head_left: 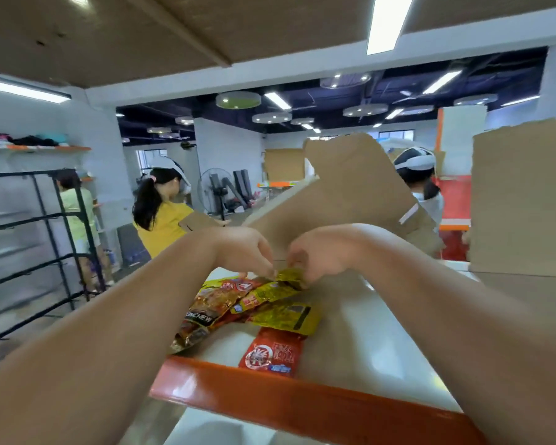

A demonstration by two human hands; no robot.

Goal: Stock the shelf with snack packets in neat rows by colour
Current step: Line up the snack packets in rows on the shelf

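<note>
On the flat white shelf board with an orange front lip (350, 332), toward its left end, a loose heap of red and yellow foil snack packets (238, 303). At the shelf's front, right against the lip and just before the heap, a single red foil packet (272, 351). Over the shelf's back part, above the heap's far edge, left hand (238, 252) and right hand (321, 255) close together, both pinching a small crumpled yellow foil packet (289, 274) between them. Behind the shelf, a tilted brown cardboard box flap (350, 194). At the shelf's right end, an upright brown cardboard panel (523, 200). Left of the shelf, well apart, a black metal-framed rack (58, 216). Beyond the shelf's left end, a person in a yellow shirt (164, 223).
</note>
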